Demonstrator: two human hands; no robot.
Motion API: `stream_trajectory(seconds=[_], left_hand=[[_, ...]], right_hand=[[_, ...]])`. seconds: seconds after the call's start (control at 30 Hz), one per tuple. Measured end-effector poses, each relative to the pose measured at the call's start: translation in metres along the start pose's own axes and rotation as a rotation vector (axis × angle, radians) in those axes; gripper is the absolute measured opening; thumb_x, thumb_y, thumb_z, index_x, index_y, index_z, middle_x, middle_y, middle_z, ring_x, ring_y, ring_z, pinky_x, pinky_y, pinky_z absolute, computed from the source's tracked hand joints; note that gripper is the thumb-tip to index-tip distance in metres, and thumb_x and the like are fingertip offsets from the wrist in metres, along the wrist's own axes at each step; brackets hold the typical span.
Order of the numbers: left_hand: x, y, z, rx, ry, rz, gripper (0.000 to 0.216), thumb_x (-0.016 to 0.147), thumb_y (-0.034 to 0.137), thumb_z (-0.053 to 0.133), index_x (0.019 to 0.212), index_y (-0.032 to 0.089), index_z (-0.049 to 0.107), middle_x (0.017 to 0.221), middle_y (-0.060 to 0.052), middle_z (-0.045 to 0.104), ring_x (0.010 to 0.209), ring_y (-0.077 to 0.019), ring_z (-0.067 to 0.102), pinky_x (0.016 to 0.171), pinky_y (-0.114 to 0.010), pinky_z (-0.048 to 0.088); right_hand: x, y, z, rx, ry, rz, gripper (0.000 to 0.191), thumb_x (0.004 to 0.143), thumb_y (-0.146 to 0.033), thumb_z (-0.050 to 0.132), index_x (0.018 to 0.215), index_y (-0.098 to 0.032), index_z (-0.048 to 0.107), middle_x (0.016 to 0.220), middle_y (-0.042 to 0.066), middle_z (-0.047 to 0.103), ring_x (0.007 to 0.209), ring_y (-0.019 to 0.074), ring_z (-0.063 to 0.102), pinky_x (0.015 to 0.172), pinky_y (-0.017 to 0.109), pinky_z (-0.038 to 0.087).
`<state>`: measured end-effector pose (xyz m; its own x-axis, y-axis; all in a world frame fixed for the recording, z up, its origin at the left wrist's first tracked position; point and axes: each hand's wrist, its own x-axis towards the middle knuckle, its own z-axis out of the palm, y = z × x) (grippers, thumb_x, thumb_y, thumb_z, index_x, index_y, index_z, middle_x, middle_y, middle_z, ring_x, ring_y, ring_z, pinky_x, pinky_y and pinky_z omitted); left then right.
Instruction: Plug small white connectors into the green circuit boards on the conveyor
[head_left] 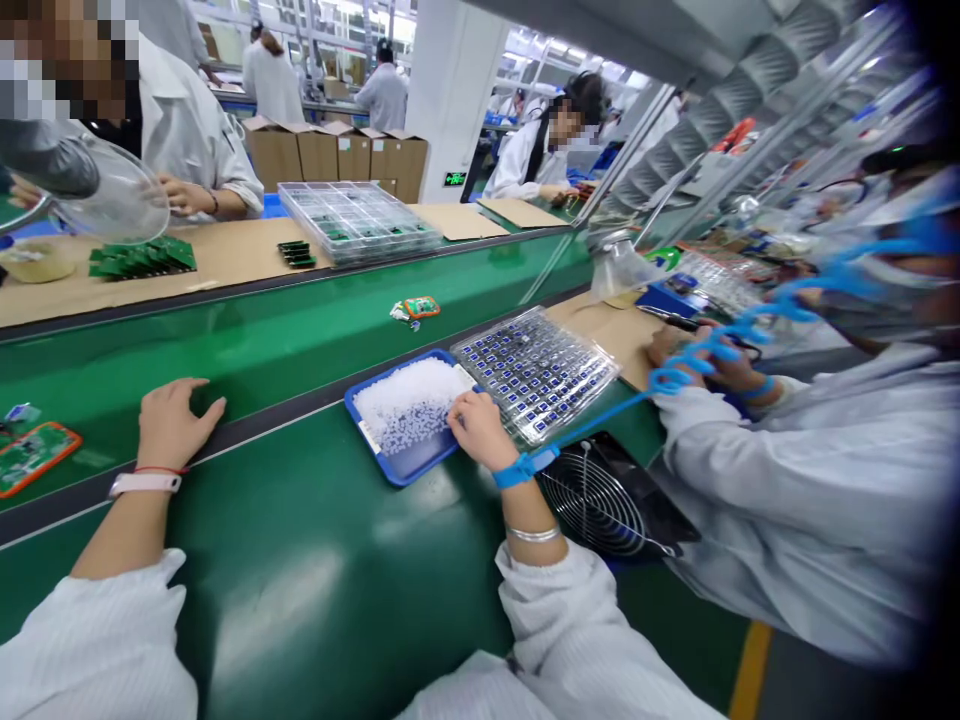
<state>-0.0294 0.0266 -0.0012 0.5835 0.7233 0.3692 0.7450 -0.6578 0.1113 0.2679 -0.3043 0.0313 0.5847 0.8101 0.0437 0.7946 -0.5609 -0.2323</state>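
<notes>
The right hand (480, 428) is reaching into the blue tray (405, 465) at centre frame, fingers curled down into the heap of small white parts (409, 400); whether they are gripping one cannot be told. The left hand (171, 425) is lying flat and open on the green bench (315, 560) at left, holding nothing. Just right of the blue tray, the clear tray of blue components (536, 372) is looking largely filled, while plenty of white parts are sitting unpicked.

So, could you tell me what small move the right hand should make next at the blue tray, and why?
Probably pinch up one small white part: the right hand already rests at the edge of the white pile in the blue tray, fingers curled and apparently holding nothing, while the left hand lies flat by the belt.
</notes>
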Motion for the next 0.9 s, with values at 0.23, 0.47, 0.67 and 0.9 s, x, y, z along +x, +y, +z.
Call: stream_trajectory(seconds=[0.23,0.47,0.67,0.9], left_hand=[[0.002,-0.005,0.001,0.022,0.015,0.048,0.060,0.077,0.055,0.034,0.105,0.010,0.061,0.104,-0.018,0.065,0.101,-0.0326,0.057,0.093,-0.042,0.040],[0.002,-0.006,0.003,-0.008,0.023,0.035,0.048,0.076,0.053,0.038,0.099,0.017,0.059,0.100,-0.012,0.066,0.100,-0.0307,0.057,0.092,-0.042,0.041],[0.001,-0.002,-0.001,-0.098,-0.016,0.022,0.038,0.076,0.048,0.046,0.095,0.018,0.059,0.105,-0.012,0.064,0.106,-0.0301,0.055,0.095,-0.044,0.038],[-0.001,0.000,-0.001,-0.130,-0.046,-0.001,0.038,0.079,0.047,0.045,0.097,0.017,0.061,0.109,-0.013,0.063,0.110,-0.0280,0.053,0.099,-0.042,0.036]], right_hand=[[0.000,-0.008,-0.002,-0.085,-0.035,0.013,0.020,0.089,-0.019,0.044,0.082,-0.015,0.062,0.106,0.010,0.057,0.097,0.0221,0.043,0.078,0.034,0.032],[0.000,-0.005,0.002,-0.024,-0.008,-0.004,0.019,0.087,-0.018,0.046,0.077,-0.017,0.061,0.104,0.008,0.058,0.096,0.0216,0.044,0.076,0.033,0.032],[-0.001,0.007,0.003,0.102,0.036,-0.069,0.019,0.083,-0.017,0.049,0.072,-0.017,0.063,0.096,0.007,0.060,0.091,0.0199,0.047,0.078,0.033,0.034],[0.000,0.023,0.007,0.153,0.069,-0.084,0.015,0.081,-0.018,0.051,0.073,-0.018,0.063,0.092,0.007,0.060,0.090,0.0206,0.048,0.081,0.034,0.035]])
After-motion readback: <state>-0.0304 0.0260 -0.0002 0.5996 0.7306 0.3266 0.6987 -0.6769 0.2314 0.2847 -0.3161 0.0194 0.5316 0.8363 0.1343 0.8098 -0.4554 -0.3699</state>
